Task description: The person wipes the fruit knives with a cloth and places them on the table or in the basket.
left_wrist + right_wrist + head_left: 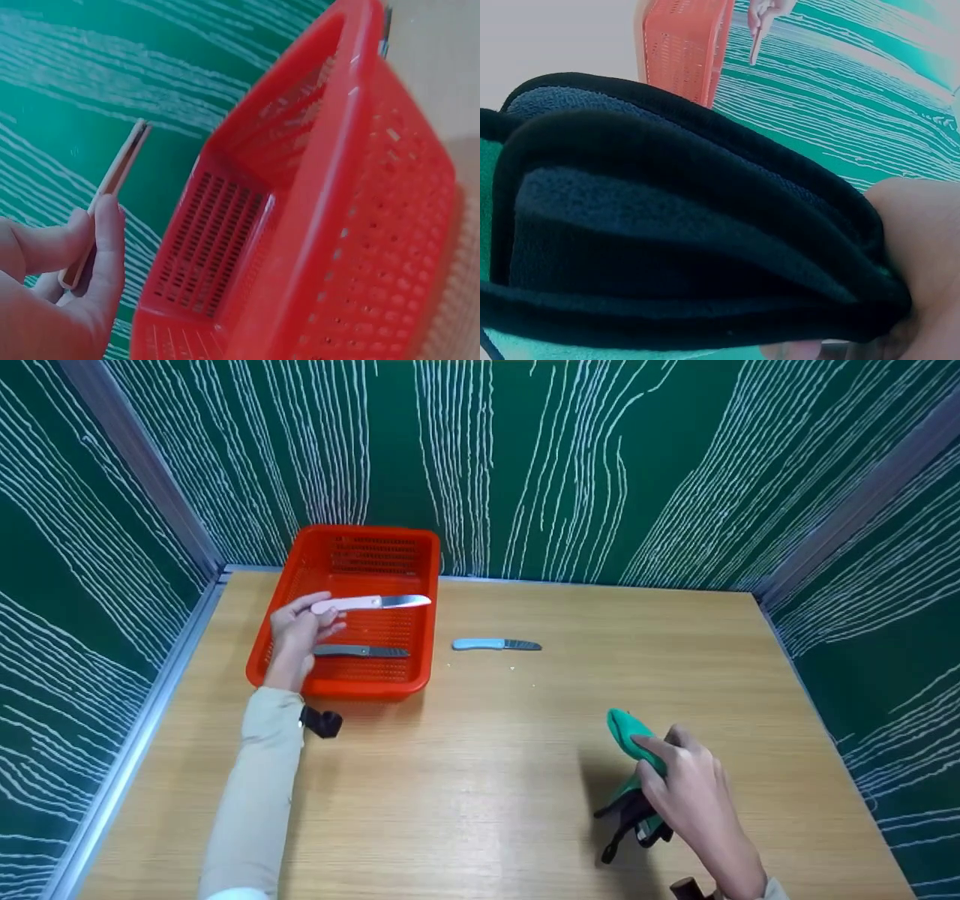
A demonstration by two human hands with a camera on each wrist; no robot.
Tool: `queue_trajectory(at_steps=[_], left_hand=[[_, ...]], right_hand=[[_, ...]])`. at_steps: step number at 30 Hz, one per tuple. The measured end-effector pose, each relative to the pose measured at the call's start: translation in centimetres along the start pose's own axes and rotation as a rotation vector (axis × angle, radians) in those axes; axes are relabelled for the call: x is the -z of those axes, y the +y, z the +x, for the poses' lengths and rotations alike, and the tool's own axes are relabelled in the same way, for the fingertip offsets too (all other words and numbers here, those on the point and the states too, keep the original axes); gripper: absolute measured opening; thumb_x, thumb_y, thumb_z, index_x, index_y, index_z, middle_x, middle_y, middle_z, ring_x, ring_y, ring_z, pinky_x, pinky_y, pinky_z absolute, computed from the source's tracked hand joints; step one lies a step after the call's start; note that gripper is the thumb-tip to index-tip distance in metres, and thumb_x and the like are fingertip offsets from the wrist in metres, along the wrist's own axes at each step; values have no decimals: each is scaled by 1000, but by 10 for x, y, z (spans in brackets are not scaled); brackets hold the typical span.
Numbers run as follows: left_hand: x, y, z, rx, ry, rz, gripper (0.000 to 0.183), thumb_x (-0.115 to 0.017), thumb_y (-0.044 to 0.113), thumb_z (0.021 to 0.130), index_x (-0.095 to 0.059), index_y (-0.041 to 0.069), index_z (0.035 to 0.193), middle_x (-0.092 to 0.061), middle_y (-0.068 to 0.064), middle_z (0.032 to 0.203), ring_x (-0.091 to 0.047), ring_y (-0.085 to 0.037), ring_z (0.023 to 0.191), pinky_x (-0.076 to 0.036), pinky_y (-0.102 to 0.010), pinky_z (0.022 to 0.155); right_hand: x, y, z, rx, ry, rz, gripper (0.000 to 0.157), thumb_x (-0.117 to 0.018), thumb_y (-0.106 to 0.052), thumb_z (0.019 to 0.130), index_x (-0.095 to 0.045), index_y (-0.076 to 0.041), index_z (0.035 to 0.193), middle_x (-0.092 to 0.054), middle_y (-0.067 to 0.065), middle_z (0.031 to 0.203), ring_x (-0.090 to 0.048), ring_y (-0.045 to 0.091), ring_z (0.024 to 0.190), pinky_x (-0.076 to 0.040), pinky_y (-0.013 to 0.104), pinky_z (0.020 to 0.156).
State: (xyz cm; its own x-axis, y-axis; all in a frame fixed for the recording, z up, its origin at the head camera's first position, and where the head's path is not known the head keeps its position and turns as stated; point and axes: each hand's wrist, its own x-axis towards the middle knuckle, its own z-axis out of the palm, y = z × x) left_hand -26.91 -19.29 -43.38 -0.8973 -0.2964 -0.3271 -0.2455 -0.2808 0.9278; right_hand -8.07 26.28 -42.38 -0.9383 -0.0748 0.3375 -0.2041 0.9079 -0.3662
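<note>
My left hand (pixel 295 634) pinches the pink handle of a small knife (pixel 352 604) over the red plastic basket (pixel 433 585), its blade pointing right. The left wrist view shows this knife (pixel 114 174) edge-on between thumb and fingers. Inside the basket lies a grey-handled knife (pixel 352 650). To the basket's right, a blue-handled knife (pixel 480 644) rests on the table. At the front right, my right hand (pixel 694 787) grips a green cloth pouch (pixel 628 731) with black edging. Dark openings of the pouch (pixel 615 142) fill much of the right wrist view.
The wooden table (pixel 450 780) carries a few tiny specks near the blue-handled knife. Green panels (pixel 517 472) with white wavy lines stand behind and at both sides. The basket is at the back left, close to the rear panel.
</note>
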Motion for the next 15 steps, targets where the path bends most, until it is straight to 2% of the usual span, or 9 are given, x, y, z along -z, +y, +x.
queue_trajectory(at_steps=[8,15], left_hand=[[-1,2,29,97,46,67,41,-61,8,92,-55,11,132,-52,-12,126,-63,-25,101,-52,-28,88],[-2,-1,47,175,110,96,44,-62,8,91,-54,12,134,-50,-11,129,-65,-22,95,-54,-24,80]], right_hand=[[0,2,0,-16,-3,-4,32,-59,3,73,-74,-4,100,-46,5,72,-39,15,51,-31,24,40],[0,3,1,-24,-8,-14,31,-59,0,73,-75,-4,99,-45,5,71,-39,15,52,-32,24,41]])
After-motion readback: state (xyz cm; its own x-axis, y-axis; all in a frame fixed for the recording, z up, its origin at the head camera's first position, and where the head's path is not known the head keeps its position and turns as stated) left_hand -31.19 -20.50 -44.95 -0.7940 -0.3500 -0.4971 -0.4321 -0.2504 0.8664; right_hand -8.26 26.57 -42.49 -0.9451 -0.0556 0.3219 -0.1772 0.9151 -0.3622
